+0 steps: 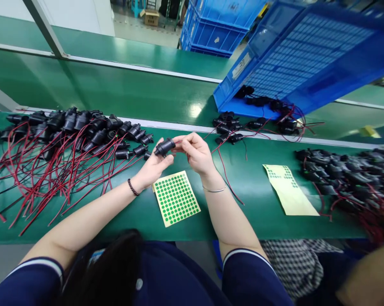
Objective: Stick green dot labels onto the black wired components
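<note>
Both hands hold one black socket (164, 147) above the desk (249, 191): left hand (153, 168) fingers beneath, right hand (194, 151) fingers pinching its end. Sticker sheet (176, 198) lies just near; finished pile (67, 131) left, untouched pile (345, 170) right

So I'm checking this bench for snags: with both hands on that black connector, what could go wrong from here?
1. The black connector is pinched only at the fingertips of the left hand and right hand; it could slip.
2. Its wire trails beside the right wrist and might snag.
3. The sticker sheet lies just under the wrists, so a forearm may drag it.
</note>
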Demonstrator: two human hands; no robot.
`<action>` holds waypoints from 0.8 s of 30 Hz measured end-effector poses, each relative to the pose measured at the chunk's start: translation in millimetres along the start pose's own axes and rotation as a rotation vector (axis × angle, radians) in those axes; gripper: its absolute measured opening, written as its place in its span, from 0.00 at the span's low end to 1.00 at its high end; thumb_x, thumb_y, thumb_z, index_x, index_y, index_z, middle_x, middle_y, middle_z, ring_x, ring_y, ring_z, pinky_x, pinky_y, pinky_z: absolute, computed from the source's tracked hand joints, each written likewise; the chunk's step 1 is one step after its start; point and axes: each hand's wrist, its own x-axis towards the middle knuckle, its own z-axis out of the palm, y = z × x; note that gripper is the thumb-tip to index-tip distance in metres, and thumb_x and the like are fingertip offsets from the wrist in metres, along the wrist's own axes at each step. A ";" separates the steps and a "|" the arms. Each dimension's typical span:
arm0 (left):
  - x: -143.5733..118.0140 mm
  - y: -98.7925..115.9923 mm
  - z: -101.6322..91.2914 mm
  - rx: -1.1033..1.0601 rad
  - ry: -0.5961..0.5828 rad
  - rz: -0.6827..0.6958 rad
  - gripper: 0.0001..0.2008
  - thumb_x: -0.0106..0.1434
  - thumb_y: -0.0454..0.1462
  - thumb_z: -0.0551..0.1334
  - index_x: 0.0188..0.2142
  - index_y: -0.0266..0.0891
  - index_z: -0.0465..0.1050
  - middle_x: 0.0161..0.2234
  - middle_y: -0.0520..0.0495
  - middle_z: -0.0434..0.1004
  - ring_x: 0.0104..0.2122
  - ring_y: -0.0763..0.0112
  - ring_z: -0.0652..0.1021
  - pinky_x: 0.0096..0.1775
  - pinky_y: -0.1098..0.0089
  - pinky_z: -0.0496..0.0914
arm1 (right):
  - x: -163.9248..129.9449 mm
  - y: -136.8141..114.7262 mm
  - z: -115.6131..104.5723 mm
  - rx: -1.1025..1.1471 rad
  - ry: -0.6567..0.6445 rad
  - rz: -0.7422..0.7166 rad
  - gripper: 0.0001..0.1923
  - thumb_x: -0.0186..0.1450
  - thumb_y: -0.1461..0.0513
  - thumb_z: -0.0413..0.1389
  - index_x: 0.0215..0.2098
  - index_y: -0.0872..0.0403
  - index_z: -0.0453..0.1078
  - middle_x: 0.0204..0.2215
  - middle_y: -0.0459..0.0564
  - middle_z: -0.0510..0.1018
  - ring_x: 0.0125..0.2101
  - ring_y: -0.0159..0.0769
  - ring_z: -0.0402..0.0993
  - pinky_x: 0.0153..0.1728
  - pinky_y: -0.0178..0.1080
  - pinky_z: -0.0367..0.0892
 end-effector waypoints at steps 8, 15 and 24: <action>12.7 -18.1 -6.2 0.050 0.296 0.325 0.22 0.61 0.46 0.69 0.50 0.44 0.67 0.54 0.42 0.75 0.56 0.61 0.76 0.59 0.58 0.69 | -17.0 20.8 -12.7 -0.716 0.090 -0.216 0.10 0.63 0.56 0.62 0.41 0.51 0.73 0.43 0.53 0.80 0.45 0.43 0.76 0.47 0.48 0.72; 6.9 -18.3 -8.6 0.326 0.553 0.490 0.16 0.57 0.37 0.68 0.38 0.42 0.60 0.42 0.48 0.73 0.44 0.67 0.78 0.50 0.61 0.71 | -44.2 -0.1 -38.0 -0.836 -0.272 -0.159 0.04 0.67 0.63 0.58 0.34 0.51 0.74 0.33 0.48 0.79 0.33 0.35 0.75 0.35 0.40 0.72; 0.6 -19.3 -0.2 0.228 0.298 0.317 0.24 0.59 0.37 0.67 0.51 0.45 0.58 0.41 0.50 0.72 0.31 0.76 0.75 0.37 0.70 0.72 | -45.4 1.3 -23.0 -0.976 -0.651 -0.079 0.21 0.58 0.55 0.68 0.46 0.53 0.73 0.47 0.55 0.77 0.49 0.49 0.72 0.50 0.50 0.68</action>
